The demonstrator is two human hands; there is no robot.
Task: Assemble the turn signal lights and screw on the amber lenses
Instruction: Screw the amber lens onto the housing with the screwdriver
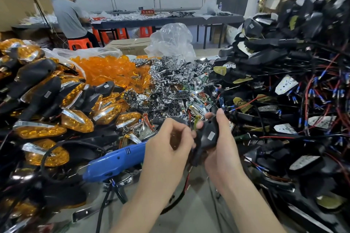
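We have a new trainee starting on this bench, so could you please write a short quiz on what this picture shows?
1. True or false: the blue electric screwdriver lies on the bench, in neither hand.
2. Just right of the loose amber lenses is a pile of: A) chrome reflectors B) cardboard boxes C) orange stools.
3. Fill in: the thumb lying over the top of the black housing belongs to the ____ hand.

Key: 1 true. 2 A. 3 right: the right hand grips it.
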